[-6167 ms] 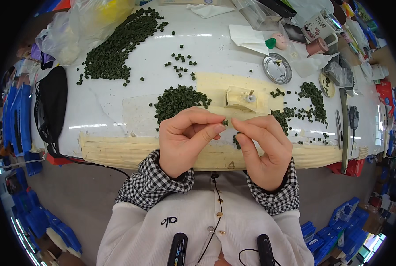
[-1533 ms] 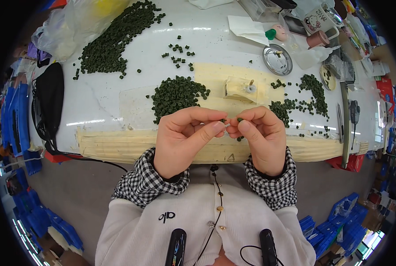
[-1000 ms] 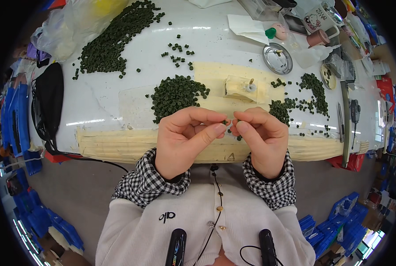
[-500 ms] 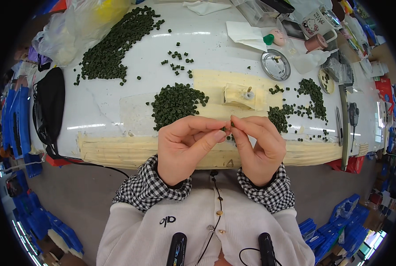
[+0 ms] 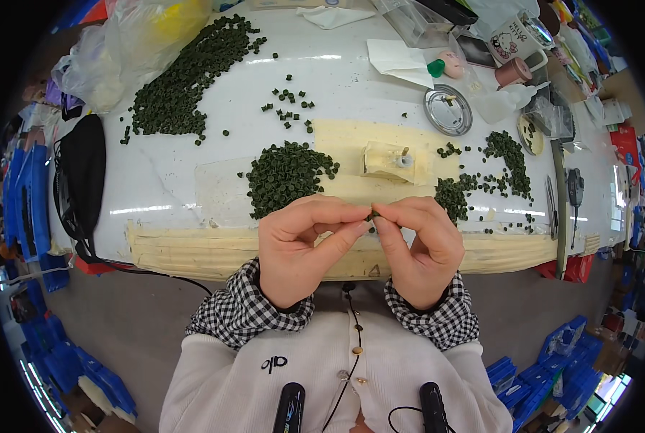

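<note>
My left hand point(image 5: 292, 252) and my right hand point(image 5: 425, 251) meet fingertip to fingertip just above the table's front edge. Between the pinched thumbs and forefingers is a small dark green piece point(image 5: 372, 216), mostly covered by the fingers; whether it is one piece or two pressed together cannot be made out. Beyond my left hand lies a heap of small dark green spool-shaped parts point(image 5: 286, 177). A smaller scatter of green parts point(image 5: 451, 198) lies beyond my right hand. Past the fingertips, a tape-covered block with a short upright pin point(image 5: 389, 160) sits on yellowish tape.
A larger green heap point(image 5: 185, 79) spreads at the far left beside a clear plastic bag point(image 5: 113, 58). A black face mask point(image 5: 81, 180) lies at the left edge. To the right are a round metal lid point(image 5: 447, 110), a squeeze bottle point(image 5: 506, 103), tweezers point(image 5: 552, 206) and a screwdriver point(image 5: 575, 191).
The fingertips of both hands have come closer together and slightly nearer to me. Green bits seen at each hand's fingertips before are now together between them.
</note>
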`<control>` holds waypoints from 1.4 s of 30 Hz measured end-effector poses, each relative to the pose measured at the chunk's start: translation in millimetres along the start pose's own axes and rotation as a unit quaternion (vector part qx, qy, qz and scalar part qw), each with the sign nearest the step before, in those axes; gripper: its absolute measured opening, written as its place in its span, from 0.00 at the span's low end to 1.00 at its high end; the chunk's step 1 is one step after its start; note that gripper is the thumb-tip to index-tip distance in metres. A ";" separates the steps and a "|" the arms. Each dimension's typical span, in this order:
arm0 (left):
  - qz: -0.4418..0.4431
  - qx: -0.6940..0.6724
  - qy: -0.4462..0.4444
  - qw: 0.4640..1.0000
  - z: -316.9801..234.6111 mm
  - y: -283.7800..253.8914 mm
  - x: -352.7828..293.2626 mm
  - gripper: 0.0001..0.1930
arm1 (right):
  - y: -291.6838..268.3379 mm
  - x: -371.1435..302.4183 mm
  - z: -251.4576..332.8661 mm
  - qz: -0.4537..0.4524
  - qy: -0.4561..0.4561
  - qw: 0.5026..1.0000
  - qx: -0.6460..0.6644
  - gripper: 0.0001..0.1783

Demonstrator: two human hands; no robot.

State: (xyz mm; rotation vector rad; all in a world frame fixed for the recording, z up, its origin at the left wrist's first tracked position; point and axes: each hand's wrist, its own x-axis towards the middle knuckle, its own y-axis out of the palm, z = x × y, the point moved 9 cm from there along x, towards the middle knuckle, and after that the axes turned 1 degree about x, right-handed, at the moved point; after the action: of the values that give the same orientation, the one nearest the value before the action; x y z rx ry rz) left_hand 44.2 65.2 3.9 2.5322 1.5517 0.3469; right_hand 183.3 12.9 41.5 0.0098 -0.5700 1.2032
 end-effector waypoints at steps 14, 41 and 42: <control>-0.015 -0.030 -0.042 0.999 9.3 -5.0 0.3 0.10 | 8.4 -5.8 20.3 0.000 -0.087 0.993 -0.078 0.17; -0.023 0.134 0.081 0.987 -17.1 -6.2 3.8 0.09 | 9.8 -5.9 13.4 0.048 -0.065 0.997 -0.013 0.19; -0.008 0.137 0.069 0.988 -15.6 -5.3 3.8 0.09 | 9.9 -5.9 14.3 0.053 -0.071 0.996 -0.018 0.19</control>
State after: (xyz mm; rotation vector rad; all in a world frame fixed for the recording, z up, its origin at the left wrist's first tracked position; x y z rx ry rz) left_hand 37.1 71.1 18.0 2.7495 1.7821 0.3341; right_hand 167.3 7.2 48.5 0.0346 -0.7251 1.3023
